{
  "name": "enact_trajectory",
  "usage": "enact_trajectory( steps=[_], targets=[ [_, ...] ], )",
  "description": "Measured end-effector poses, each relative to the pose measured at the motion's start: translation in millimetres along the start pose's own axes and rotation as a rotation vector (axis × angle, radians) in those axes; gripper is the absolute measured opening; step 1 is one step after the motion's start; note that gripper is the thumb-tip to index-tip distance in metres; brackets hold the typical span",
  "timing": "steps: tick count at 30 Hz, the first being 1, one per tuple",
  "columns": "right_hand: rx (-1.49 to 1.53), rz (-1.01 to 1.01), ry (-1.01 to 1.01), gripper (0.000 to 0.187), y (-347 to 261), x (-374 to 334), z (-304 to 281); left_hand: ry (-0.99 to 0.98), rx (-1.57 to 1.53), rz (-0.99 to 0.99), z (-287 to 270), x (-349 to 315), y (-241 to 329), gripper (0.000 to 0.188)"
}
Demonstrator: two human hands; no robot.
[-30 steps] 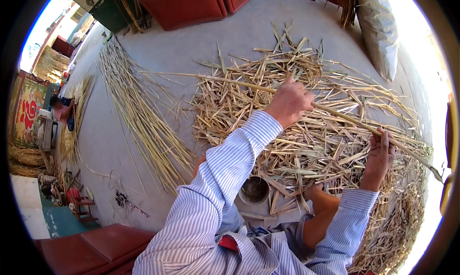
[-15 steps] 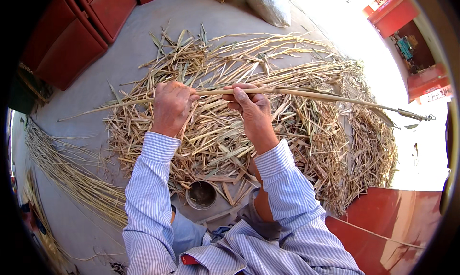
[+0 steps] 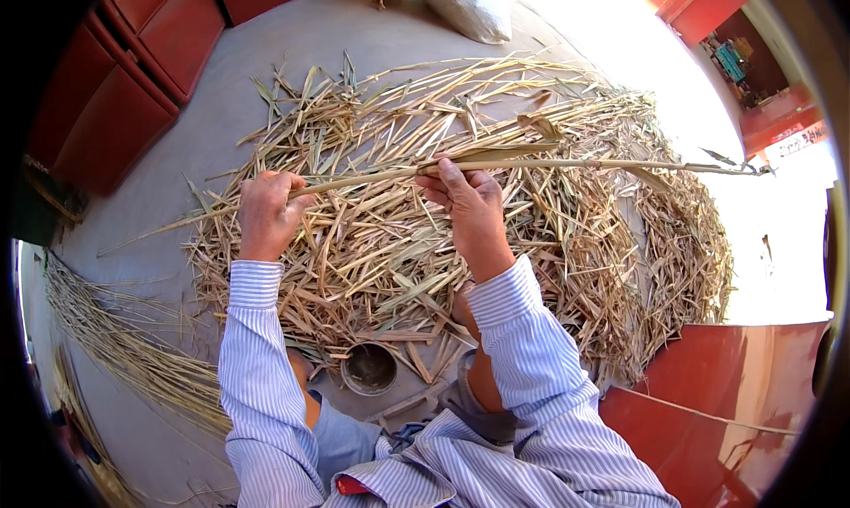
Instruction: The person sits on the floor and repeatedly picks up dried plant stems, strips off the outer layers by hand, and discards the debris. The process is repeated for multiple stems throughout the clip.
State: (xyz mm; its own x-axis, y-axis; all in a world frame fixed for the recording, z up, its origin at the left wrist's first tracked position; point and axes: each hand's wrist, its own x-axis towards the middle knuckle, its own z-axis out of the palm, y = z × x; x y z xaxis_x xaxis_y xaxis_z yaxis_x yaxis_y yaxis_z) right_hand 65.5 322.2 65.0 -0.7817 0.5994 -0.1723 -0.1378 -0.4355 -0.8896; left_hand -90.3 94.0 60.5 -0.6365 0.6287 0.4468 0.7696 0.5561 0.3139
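A long dry reed stalk point(image 3: 363, 179) stretches across in front of me, held in both hands. My left hand point(image 3: 267, 214) is closed round its thinner left part. Farther right, my right hand point(image 3: 465, 202) pinches the stalk between thumb and fingers. Just beyond that pinch, a loose dry leaf point(image 3: 518, 152) stands away from the stalk. The stalk's right end reaches out over the bright ground. Beneath both hands spreads a broad heap of stripped leaves and stalks point(image 3: 381, 260).
Near my knees stands a small round metal pot point(image 3: 369, 369). Bundles of thin stalks point(image 3: 133, 349) lie at the left. Red padded seats point(image 3: 133, 83) are at the upper left, a pale sack point(image 3: 465, 7) at the top. A glossy red panel point(image 3: 708, 402) sits at the lower right.
My left hand has slid left and slightly nearer along the stalk, away from my right hand. A leaf that lay along the stalk now stands away beyond my right hand.
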Motion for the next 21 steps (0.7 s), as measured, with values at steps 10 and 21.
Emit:
enact_trajectory(
  steps=[10,21],
  targets=[
    [0.029,0.009,-0.103,0.025,20.9,-14.2,16.4,-0.051,-0.737,-0.149,36.7,11.1,58.0,0.019],
    [0.007,0.110,0.089,0.017,8.2,-13.2,-4.2,0.546,-1.571,-0.493,-13.4,19.1,-50.9,0.020]
  ],
)
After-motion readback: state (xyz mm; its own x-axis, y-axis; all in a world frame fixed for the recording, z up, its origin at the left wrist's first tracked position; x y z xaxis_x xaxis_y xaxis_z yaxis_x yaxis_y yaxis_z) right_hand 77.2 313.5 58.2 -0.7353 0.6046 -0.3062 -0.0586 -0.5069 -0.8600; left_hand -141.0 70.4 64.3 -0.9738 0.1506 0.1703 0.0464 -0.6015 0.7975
